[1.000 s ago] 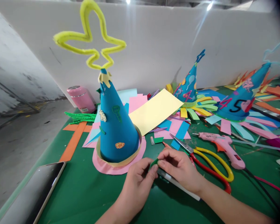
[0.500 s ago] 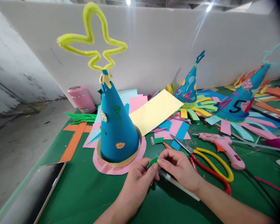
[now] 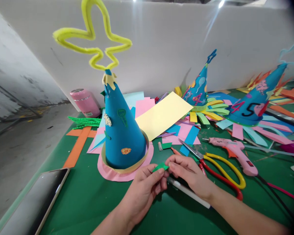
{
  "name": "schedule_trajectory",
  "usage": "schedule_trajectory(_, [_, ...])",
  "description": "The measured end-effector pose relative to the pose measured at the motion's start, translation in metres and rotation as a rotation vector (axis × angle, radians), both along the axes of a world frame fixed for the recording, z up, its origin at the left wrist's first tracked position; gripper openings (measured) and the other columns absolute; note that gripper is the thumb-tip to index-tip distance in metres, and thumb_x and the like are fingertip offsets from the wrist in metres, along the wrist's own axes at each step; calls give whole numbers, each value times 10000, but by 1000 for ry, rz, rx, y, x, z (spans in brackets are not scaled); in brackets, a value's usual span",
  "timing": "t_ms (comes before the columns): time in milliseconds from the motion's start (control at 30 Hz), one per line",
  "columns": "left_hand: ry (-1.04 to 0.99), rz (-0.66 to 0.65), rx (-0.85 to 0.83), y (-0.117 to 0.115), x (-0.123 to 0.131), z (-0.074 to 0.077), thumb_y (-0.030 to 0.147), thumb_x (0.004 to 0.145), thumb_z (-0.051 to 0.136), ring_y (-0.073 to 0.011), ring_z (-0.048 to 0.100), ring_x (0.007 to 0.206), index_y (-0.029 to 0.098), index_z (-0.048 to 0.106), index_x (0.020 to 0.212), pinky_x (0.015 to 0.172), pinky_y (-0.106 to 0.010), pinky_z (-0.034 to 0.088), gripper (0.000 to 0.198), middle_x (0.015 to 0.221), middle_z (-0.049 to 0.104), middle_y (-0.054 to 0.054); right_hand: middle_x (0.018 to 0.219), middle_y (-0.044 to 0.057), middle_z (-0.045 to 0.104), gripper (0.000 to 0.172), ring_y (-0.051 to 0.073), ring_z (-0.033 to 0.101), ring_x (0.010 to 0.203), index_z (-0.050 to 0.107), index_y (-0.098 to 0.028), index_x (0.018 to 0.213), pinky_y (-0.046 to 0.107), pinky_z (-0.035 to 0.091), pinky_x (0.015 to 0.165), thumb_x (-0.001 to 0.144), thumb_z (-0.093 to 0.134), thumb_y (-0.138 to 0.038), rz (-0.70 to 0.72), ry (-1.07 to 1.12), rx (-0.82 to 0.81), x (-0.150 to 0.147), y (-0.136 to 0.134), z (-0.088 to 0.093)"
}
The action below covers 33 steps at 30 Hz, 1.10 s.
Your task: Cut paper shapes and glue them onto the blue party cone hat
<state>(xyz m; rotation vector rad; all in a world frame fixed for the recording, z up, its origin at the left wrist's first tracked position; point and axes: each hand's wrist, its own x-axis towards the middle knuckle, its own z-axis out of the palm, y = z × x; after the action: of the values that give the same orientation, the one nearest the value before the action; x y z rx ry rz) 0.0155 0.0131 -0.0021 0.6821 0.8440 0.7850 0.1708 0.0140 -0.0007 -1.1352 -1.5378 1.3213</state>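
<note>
Between my hands is a small green paper cutout (image 3: 161,167). My left hand (image 3: 147,184) pinches it between thumb and fingers, while my right hand (image 3: 189,174) has its fingertips closed at the cutout's right end. Under my right hand lies a white pen (image 3: 192,194) on the green table. Behind my left hand stands a blue paper cone hat (image 3: 124,130) with a pink brim (image 3: 107,174) and small stuck-on cutouts. A yellow pipe-cleaner butterfly shape (image 3: 105,34) rises from its tip. Scissors with red and yellow handles (image 3: 222,166) rest beyond my right wrist.
A pink glue gun (image 3: 235,150) lies at right. A phone (image 3: 36,202) lies at the left edge, near a pink flask (image 3: 85,102) and green pipe cleaners (image 3: 84,122). A pale yellow sheet (image 3: 164,116) tops scattered paper. Two more decorated hats (image 3: 197,91) stand at the back right.
The green cutout has turned flatter, showing more of its face, as my fingers shift on it. My right fingertips have moved slightly right. The whole view has shifted a little.
</note>
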Motion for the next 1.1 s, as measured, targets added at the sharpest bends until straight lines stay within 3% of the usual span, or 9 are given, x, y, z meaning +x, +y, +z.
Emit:
schedule_trajectory(133, [103, -17, 101, -2, 1, -2, 284, 742, 623, -42, 374, 463, 117, 566, 643, 454, -173, 248, 202, 530, 555, 7, 554, -59, 533, 213, 97, 483, 517, 513, -189, 619, 429, 93, 1038, 801, 510, -300, -71, -72, 62, -3, 1, 0])
schedule_trajectory(300, [146, 1, 162, -4, 2, 0, 312, 764, 579, -54, 402, 475, 122, 586, 641, 515, -201, 316, 227, 597, 601, -18, 543, -70, 480, 202, 90, 457, 511, 503, -194, 610, 408, 154, 1036, 795, 516, -276, -140, -8, 81, 0, 2, -8])
schedule_trajectory(433, [165, 42, 172, -3, 4, 0, 301, 781, 552, -61, 409, 477, 131, 570, 615, 534, -212, 337, 239, 584, 586, -10, 545, -73, 479, 196, 86, 458, 509, 509, -194, 619, 403, 140, 1045, 801, 511, -267, -134, -10, 94, 0, 2, -10])
schedule_trajectory(667, [173, 32, 164, -3, 3, -1, 304, 740, 601, -42, 365, 453, 123, 559, 672, 455, -180, 249, 198, 540, 548, 18, 521, -79, 488, 204, 78, 446, 479, 508, -195, 579, 415, 124, 1046, 776, 517, -246, -142, -20, 97, -5, 0, -2])
schedule_trajectory(833, [357, 12, 309, -3, 2, -2, 311, 761, 562, -60, 362, 471, 136, 538, 643, 449, -192, 248, 213, 525, 514, 26, 536, -81, 450, 229, 76, 422, 498, 468, -190, 579, 393, 128, 1043, 788, 508, -273, -152, -53, 80, -6, -2, -2])
schedule_trajectory(967, [475, 29, 436, -4, 2, 0, 274, 771, 522, -73, 370, 487, 154, 492, 551, 466, -199, 277, 252, 516, 444, 40, 524, -85, 394, 252, 74, 367, 482, 426, -189, 566, 374, 260, 973, 792, 501, -272, -156, -24, 15, -8, -4, -3])
schedule_trajectory(1100, [468, 31, 430, -4, 0, 0, 261, 763, 515, -83, 380, 496, 159, 493, 545, 471, -202, 281, 242, 520, 444, 36, 501, -76, 366, 268, 81, 326, 459, 417, -194, 563, 314, 427, 731, 793, 503, -302, -139, -15, -43, -9, -5, -3])
